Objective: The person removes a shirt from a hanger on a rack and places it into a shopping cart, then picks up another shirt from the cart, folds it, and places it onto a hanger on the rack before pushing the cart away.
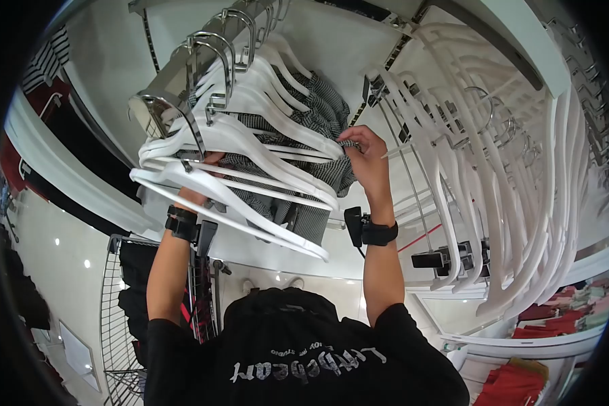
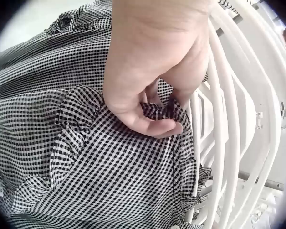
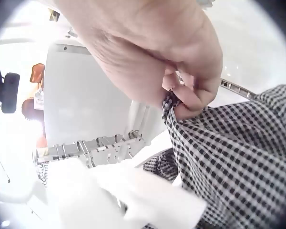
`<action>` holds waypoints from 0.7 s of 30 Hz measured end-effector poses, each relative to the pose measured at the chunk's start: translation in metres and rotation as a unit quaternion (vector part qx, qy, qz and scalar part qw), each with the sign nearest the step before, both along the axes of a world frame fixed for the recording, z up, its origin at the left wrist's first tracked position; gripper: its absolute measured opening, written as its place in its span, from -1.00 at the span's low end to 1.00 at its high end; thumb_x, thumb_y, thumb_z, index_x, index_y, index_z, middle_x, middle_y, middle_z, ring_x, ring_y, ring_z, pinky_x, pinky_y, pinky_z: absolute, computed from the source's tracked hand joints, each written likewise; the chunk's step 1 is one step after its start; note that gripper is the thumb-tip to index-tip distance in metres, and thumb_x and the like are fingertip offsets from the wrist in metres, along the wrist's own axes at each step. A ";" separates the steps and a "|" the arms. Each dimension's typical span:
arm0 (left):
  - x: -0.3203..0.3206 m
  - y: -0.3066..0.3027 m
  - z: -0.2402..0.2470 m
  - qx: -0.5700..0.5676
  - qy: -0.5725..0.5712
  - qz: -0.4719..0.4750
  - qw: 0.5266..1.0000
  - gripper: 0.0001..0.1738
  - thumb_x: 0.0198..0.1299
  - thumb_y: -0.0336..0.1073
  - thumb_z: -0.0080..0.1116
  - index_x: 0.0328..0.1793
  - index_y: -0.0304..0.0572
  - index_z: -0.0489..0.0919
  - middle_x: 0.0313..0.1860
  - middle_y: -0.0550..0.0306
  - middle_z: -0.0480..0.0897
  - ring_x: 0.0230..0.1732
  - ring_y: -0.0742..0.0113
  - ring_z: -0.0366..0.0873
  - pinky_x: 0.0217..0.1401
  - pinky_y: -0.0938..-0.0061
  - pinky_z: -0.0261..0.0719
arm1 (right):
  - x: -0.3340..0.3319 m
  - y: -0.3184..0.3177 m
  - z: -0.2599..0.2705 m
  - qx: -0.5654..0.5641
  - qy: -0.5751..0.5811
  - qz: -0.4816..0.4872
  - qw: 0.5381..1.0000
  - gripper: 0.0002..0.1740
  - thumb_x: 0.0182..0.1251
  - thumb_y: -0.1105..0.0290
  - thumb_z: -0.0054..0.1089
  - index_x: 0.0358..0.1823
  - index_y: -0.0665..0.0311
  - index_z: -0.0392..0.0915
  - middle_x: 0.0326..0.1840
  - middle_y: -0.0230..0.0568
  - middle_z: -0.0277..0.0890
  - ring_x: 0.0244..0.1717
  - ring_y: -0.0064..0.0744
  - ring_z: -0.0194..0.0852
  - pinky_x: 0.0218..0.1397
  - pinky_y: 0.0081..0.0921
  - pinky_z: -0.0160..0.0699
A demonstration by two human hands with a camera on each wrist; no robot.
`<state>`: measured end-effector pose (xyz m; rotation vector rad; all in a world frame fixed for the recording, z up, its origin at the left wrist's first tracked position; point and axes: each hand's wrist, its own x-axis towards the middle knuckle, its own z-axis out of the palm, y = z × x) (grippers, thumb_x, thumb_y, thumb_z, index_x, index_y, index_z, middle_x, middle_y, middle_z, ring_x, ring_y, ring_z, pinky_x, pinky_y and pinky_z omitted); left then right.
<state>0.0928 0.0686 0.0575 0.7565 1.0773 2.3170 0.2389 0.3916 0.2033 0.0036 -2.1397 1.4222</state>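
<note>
A black-and-white checked garment [image 1: 321, 101] hangs among white hangers [image 1: 277, 126] on a metal rail [image 1: 162, 88]. In the left wrist view my left hand [image 2: 155, 62] pinches the ruffled edge of the checked cloth [image 2: 119, 167], fingers curled round it; in the head view this hand [image 1: 195, 189] is partly hidden behind hangers. My right hand [image 1: 371, 162] is at the hangers' right ends. The right wrist view shows the right hand [image 3: 157, 57] pinching a gathered bit of the checked fabric [image 3: 229, 157] between thumb and fingers, beside a white hanger [image 3: 148, 191].
Many empty white hangers [image 1: 555, 203] hang at the right, with clip hangers [image 1: 446, 260] near them. A wire cart [image 1: 111, 304] with dark clothes stands at lower left. Dark garments [image 1: 81, 145] hang at far left. Red folded clothes [image 1: 511, 387] lie on a lower-right shelf.
</note>
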 end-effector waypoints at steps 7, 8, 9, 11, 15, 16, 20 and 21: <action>0.008 0.006 0.000 0.053 -0.178 0.017 0.983 -0.80 0.28 -0.16 0.01 -0.03 0.04 0.45 -0.02 0.10 0.56 0.05 0.21 0.50 0.04 0.17 0.54 | -0.002 0.012 -0.030 0.016 -0.069 0.012 0.997 -0.72 -0.02 0.71 -0.09 -0.27 0.39 0.53 -0.33 -0.25 0.56 -0.31 -0.50 0.48 -0.18 -0.59 0.40; 0.008 0.005 -0.001 0.022 -0.170 0.030 0.985 -0.76 0.28 -0.16 0.01 0.02 -0.01 0.46 0.04 0.04 0.54 0.07 0.18 0.50 0.05 0.19 0.56 | -0.002 0.013 -0.035 0.005 -0.076 0.011 0.997 -0.71 -0.02 0.71 -0.09 -0.27 0.39 0.53 -0.34 -0.25 0.56 -0.31 -0.50 0.48 -0.18 -0.58 0.40; 0.007 0.006 -0.003 0.045 -0.156 0.016 0.987 -0.72 0.27 -0.18 0.01 0.05 -0.05 0.45 0.06 0.00 0.53 0.06 0.16 0.51 0.07 0.21 0.56 | 0.000 0.013 -0.040 -0.001 -0.074 0.009 0.997 -0.71 -0.03 0.71 -0.09 -0.27 0.39 0.54 -0.34 -0.25 0.56 -0.32 -0.51 0.47 -0.19 -0.59 0.40; 0.009 0.010 0.001 0.074 -0.144 -0.002 0.987 -0.70 0.24 -0.23 0.04 0.08 -0.07 0.45 0.06 -0.02 0.53 0.05 0.15 0.51 0.07 0.23 0.58 | 0.002 0.015 -0.045 -0.010 -0.070 0.003 0.997 -0.71 -0.03 0.71 -0.08 -0.26 0.39 0.54 -0.35 -0.26 0.56 -0.33 -0.53 0.46 -0.20 -0.60 0.40; 0.020 0.019 0.011 0.075 -0.172 0.021 0.982 -0.73 0.20 -0.31 0.10 0.04 -0.01 0.45 0.00 0.01 0.56 0.04 0.19 0.52 -0.04 0.21 0.61 | 0.000 0.019 -0.041 -0.001 -0.073 0.003 0.997 -0.71 -0.04 0.71 -0.08 -0.27 0.39 0.54 -0.34 -0.26 0.56 -0.30 -0.54 0.47 -0.18 -0.61 0.40; 0.022 0.020 0.013 0.071 -0.187 0.029 0.979 -0.75 0.19 -0.33 0.10 0.01 0.00 0.46 0.00 0.01 0.56 0.04 0.19 0.52 -0.07 0.20 0.61 | 0.001 0.018 -0.036 -0.006 -0.081 0.000 0.997 -0.71 -0.04 0.71 -0.08 -0.27 0.40 0.54 -0.34 -0.26 0.56 -0.30 -0.54 0.47 -0.18 -0.61 0.40; 0.017 0.021 0.008 0.094 -0.177 0.016 0.980 -0.86 0.19 -0.34 0.09 -0.11 -0.01 0.48 0.01 0.03 0.55 0.04 0.16 0.51 -0.08 0.18 0.61 | 0.003 0.012 -0.017 0.007 -0.054 0.004 0.998 -0.72 -0.05 0.71 -0.09 -0.30 0.41 0.54 -0.35 -0.24 0.57 -0.31 -0.53 0.47 -0.18 -0.60 0.40; 0.015 0.020 0.004 0.100 -0.158 0.003 0.982 -0.86 0.19 -0.32 0.09 -0.12 0.00 0.49 0.03 0.02 0.55 0.07 0.15 0.49 -0.07 0.18 0.60 | 0.001 0.015 -0.017 0.013 -0.046 0.004 0.999 -0.73 -0.05 0.71 -0.08 -0.30 0.41 0.54 -0.35 -0.23 0.57 -0.32 -0.53 0.48 -0.19 -0.60 0.40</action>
